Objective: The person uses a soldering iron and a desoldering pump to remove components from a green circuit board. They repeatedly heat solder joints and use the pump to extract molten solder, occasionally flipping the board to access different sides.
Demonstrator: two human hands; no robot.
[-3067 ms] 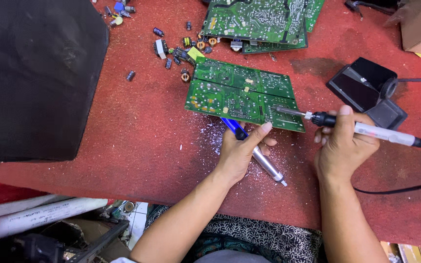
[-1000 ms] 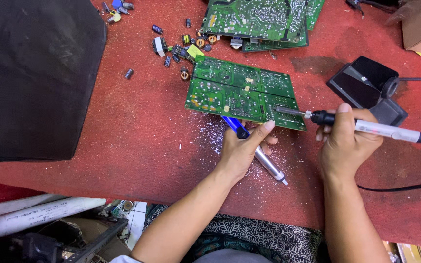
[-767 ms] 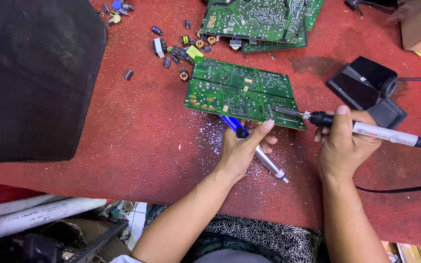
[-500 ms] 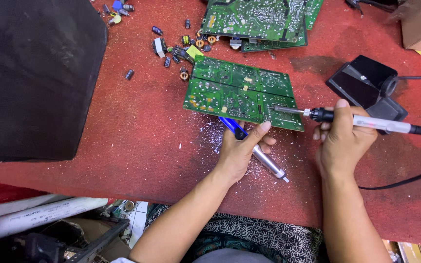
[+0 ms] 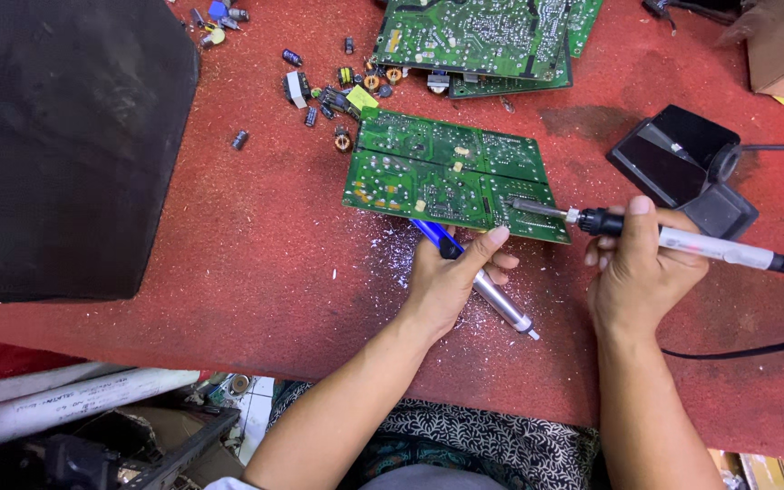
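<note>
Both hands (image 5: pixel 451 277) (image 5: pixel 637 268) low, fingers curled closed.

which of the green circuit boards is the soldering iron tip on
The single circuit board nearest the hands; the soldering iron in the right hand touches its right edge. The others lie stacked farther back.

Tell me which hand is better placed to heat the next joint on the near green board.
Right, most likely. The right hand holds the soldering iron, its tip already on the near circuit board. The left hand holds only the blue and silver desoldering pump, beside the board's near edge.
</note>
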